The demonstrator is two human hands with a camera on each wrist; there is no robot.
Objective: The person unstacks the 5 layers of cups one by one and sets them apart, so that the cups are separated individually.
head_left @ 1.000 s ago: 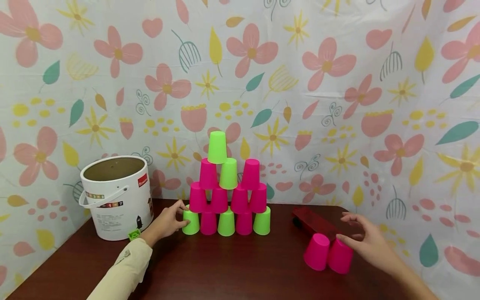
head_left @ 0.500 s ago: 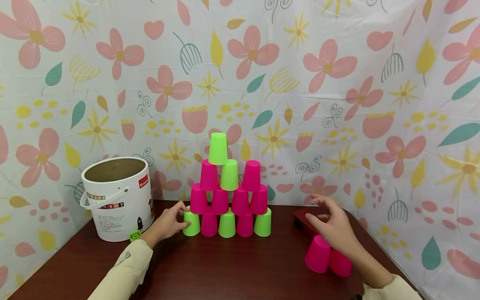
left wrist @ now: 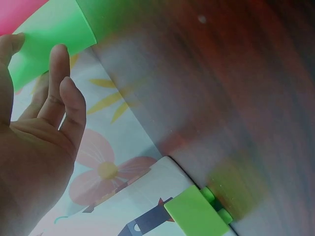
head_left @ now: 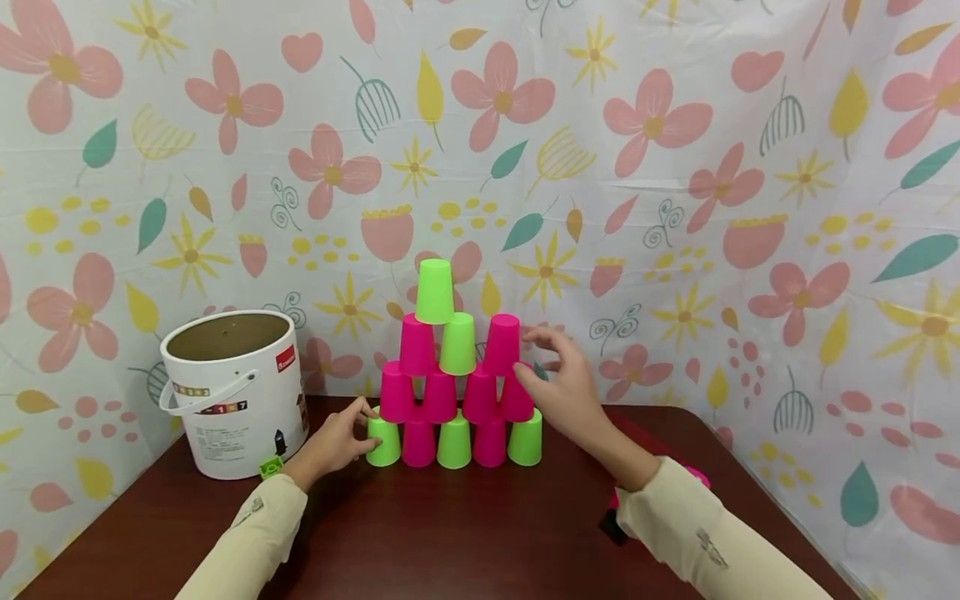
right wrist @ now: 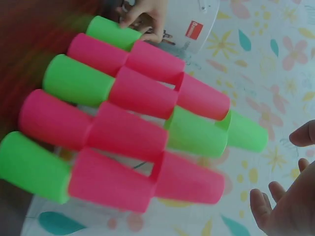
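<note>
A pyramid of upside-down pink and green cups stands at the back middle of the table. My left hand (head_left: 335,442) pinches the green cup (head_left: 383,442) at the left end of the bottom row, thumb in front and a finger behind. My right hand (head_left: 566,387) is by the pyramid's right side with fingers bent and spread, holding nothing. Nearest to it is the pink cup (head_left: 502,345) at the right of the third row; the right wrist view shows a gap between them. A single green cup (head_left: 435,291) tops the left part of that row, partly over another green cup (head_left: 457,344).
A white bucket (head_left: 243,433) with a handle stands at the left, a green toy block (head_left: 271,467) at its base. At the right, my sleeve mostly hides the loose pink cups and a red object (head_left: 637,427). A flowered curtain (head_left: 675,208) hangs behind the table.
My right hand has moved left from the loose pink cups to the pyramid's right side, carrying nothing. My left hand has stayed at the green cup. The pyramid looks the same.
</note>
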